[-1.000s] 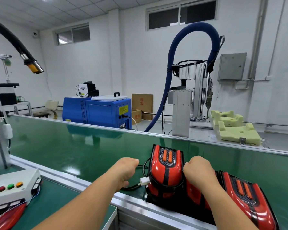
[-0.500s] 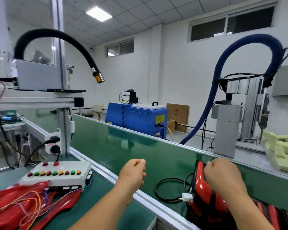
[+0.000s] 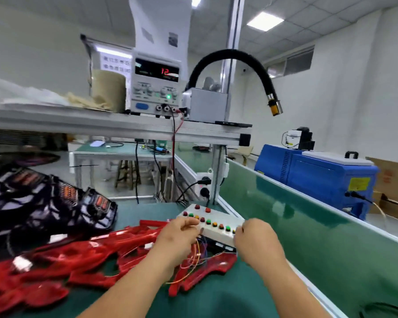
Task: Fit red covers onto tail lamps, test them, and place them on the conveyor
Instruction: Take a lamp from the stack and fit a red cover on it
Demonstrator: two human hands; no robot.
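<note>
we judge a new unit begins: our left hand (image 3: pixel 178 237) and right hand (image 3: pixel 256 243) sit curled at the button box (image 3: pixel 216 227); whether either pinches anything we cannot tell. next calls for one of the red covers (image 3: pixel 83 260) heaped loose on the bench (image 3: pixel 216 297) and one of the tail lamps (image 3: pixel 44 210) stacked at left, neither in a bin.

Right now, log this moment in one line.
left hand, right hand: curled, at button box | red covers: piled on bench | grip: unclear

Bare left hand (image 3: pixel 177 237), bare right hand (image 3: pixel 255 242), bare forearms (image 3: pixel 133 285)
</note>
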